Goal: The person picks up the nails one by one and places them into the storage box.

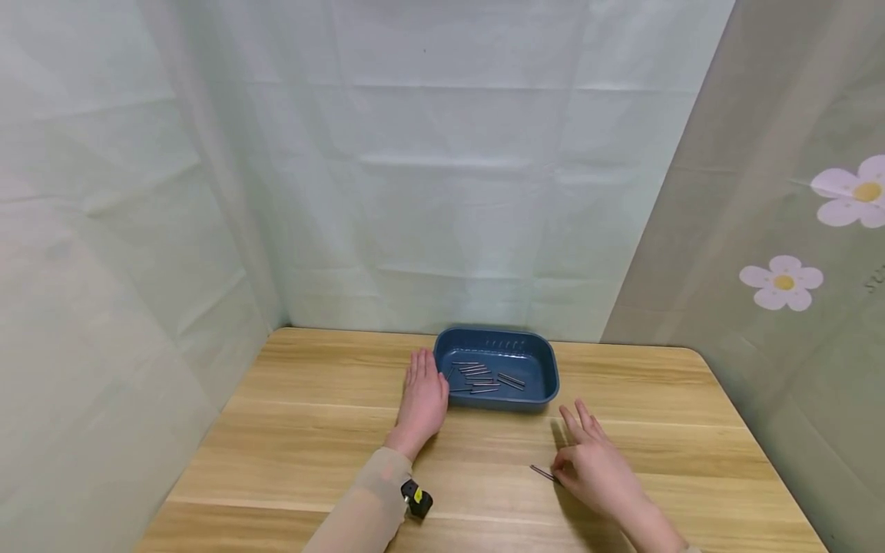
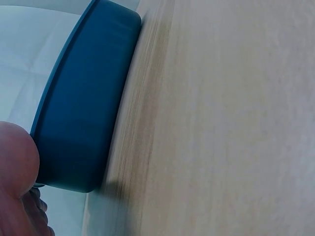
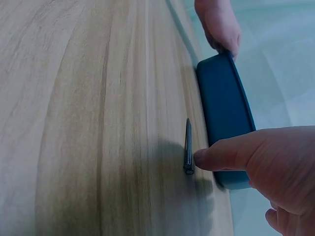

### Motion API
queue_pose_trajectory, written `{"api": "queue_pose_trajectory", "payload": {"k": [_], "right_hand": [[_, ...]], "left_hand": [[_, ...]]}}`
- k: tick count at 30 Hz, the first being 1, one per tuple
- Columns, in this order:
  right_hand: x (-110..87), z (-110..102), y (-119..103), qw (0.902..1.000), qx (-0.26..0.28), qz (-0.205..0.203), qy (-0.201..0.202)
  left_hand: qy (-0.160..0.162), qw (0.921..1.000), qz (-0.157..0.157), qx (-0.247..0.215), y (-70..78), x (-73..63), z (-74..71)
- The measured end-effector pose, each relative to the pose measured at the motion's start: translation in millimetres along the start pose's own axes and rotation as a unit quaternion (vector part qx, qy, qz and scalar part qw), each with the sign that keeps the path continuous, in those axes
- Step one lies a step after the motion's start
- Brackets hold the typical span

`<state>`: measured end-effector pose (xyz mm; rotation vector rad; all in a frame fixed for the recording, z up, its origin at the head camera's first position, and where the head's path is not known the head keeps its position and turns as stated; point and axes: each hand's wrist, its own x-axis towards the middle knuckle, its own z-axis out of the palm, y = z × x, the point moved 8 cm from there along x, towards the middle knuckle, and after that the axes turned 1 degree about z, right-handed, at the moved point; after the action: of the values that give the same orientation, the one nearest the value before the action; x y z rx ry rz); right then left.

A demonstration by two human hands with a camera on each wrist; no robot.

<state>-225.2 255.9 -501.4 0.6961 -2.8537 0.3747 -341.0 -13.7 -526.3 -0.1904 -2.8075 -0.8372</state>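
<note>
A blue rectangular tray point(image 1: 498, 404) near the far table edge holds several thin metal nails point(image 1: 477, 373). My left hand point(image 1: 423, 395) lies along the tray's left side with its fingers straight. Its thumb point(image 2: 17, 160) touches the tray rim in the left wrist view. Nearer to me and right of the tray, my right hand point(image 1: 598, 468) pinches the end of a dark metal nail point(image 1: 541, 471) between thumb and forefinger, the other fingers stretched out. In the right wrist view the nail point(image 3: 188, 147) is beside the thumb tip; the forefinger is hidden there.
The wood-grain table point(image 1: 290, 438) reaches toward me on both sides. Behind it hangs a pale curtain point(image 1: 442, 215), and a flowered one point(image 1: 733, 215) stands at the right. A small black device point(image 1: 416, 498) is on my left sleeve.
</note>
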Motion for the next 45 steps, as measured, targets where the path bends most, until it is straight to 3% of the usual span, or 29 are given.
{"api": "queue_pose_trajectory", "payload": {"k": [11,24,35,45], "right_hand": [[1.2,2.7,-0.6,0.9997,-0.008,-0.001,-0.025],[2.6,-1.3,5.7,0.9990,-0.044,0.002,0.008],[5.8,6.7,8.2,0.9985,-0.047,0.016,-0.025],[8.4,8.1,12.7,0.9986,-0.037,0.011,-0.037]], "left_hand": [[0.001,1.0000,0.001,0.003,-0.6,0.7,1.0],[-0.006,0.9999,-0.001,0.011,1.6,0.2,-1.1],[-0.003,1.0000,0.005,0.007,1.5,-4.7,0.6],[-0.003,0.9999,0.007,0.009,2.5,-0.8,-1.0]]}}
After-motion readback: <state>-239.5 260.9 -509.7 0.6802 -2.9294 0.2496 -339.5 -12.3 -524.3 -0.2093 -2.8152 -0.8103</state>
